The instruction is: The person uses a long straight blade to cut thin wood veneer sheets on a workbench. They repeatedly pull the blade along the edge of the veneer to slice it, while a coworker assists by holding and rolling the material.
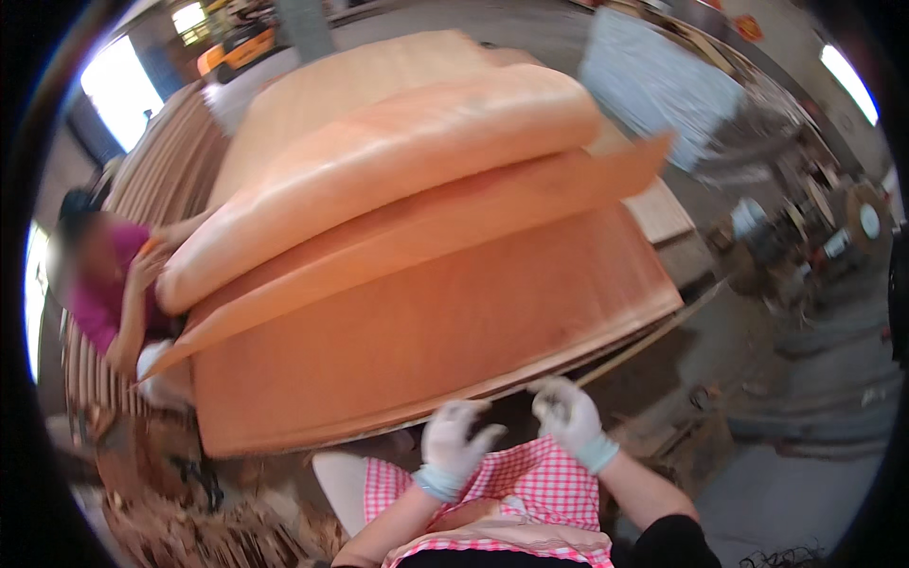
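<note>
A large stack of thin reddish-orange wood veneer sheets (426, 322) fills the middle of the view. Across it, one veneer sheet (407, 142) is bent over in a big curl, and the raised edge of another sheet (454, 222) stands up in front of that. My left hand (454, 440), in a white glove, is just off the near edge of the stack, thumb and fingers apart, holding nothing visible. My right hand (568, 417), gloved too, hovers beside the near right edge with loosely curved fingers; nothing shows in it.
At the left a person in a purple top (114, 284) has their hands by the curled sheet's end. Torn veneer scraps (218, 521) lie at lower left. A plastic-wrapped stack (653, 85) stands at the far right, with machinery (833, 237) nearer. A yellow forklift (237, 47) is behind.
</note>
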`<state>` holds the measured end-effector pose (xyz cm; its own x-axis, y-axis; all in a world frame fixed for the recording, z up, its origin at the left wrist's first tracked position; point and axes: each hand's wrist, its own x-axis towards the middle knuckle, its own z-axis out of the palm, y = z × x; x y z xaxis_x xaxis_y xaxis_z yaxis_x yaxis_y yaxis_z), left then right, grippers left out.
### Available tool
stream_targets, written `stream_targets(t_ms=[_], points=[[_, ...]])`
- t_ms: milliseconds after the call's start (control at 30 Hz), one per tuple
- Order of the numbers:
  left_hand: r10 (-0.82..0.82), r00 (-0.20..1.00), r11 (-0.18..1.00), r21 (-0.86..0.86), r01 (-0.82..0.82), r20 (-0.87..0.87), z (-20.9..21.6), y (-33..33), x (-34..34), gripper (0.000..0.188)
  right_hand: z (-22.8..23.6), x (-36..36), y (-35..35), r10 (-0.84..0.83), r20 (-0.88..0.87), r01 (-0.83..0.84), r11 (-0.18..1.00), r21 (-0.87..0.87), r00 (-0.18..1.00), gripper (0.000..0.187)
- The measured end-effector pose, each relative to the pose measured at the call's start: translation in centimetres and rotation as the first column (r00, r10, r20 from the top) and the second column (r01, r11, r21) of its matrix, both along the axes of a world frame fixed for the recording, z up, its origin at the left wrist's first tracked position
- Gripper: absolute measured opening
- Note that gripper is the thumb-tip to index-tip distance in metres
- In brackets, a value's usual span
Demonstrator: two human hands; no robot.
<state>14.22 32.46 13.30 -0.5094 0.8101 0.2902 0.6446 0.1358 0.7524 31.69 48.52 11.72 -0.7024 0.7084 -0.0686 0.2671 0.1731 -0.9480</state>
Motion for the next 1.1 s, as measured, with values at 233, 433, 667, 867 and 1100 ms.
stream_targets(t_ms=[233,433,667,867,1100], points=[[-0.062,0.9,0.967,0.248,-0.053,0.432,-0.7,-5.4,1.1,0.021,4.8,-4.9,-11.3,0.164,-0.285,-0.246,0.926,-0.285,0.945,0.023],[0.335,0.572,0.75,0.155,-0.642,0.748,-3.1,-14.3,-9.2,0.007,3.4,-7.0,-7.5,0.28,0.242,-0.328,0.925,0.19,0.929,0.016],[0.94,0.199,0.187,0.068,-0.98,0.277,-10.2,-40.9,-31.4,0.006,0.3,-5.1,4.2,0.236,0.562,-0.445,0.855,0.268,0.793,0.021],[0.978,0.121,0.143,-0.125,-0.982,0.168,-11.1,-50.1,-39.9,0.012,0.1,-8.7,3.4,0.107,0.632,-0.49,0.734,0.47,0.767,0.03],[0.897,0.14,0.285,-0.306,-0.908,0.42,-13.4,-44.9,-40.5,0.022,0.0,-9.4,4.7,-0.01,0.846,-0.482,0.818,0.314,0.533,0.045]])
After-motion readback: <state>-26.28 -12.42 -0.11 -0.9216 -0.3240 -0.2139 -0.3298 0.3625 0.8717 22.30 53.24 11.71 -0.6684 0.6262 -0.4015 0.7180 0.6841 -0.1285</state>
